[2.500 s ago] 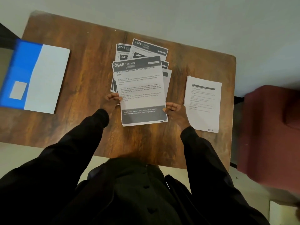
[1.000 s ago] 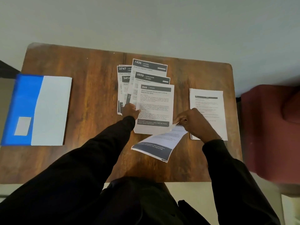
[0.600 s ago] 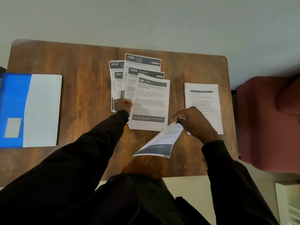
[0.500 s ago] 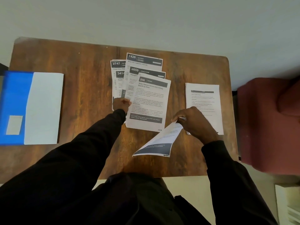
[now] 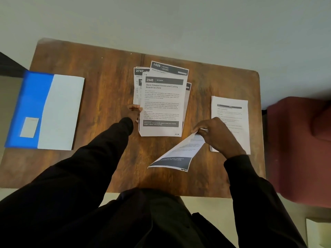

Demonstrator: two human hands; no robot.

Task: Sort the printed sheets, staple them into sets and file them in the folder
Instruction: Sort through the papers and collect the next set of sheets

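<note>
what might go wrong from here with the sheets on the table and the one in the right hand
1. The right hand pinches the loose sheet by one corner and it sags; it may crease or slip free.
2. The fanned pile lies uneven, with the left hand only at its left edge; a nudge could mix the order.

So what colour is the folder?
The folder is blue on its left part, white on the right; head view.

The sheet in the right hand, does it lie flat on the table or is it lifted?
Lifted: the right hand pinches the sheet at its upper edge, and it curves down toward the table.
</note>
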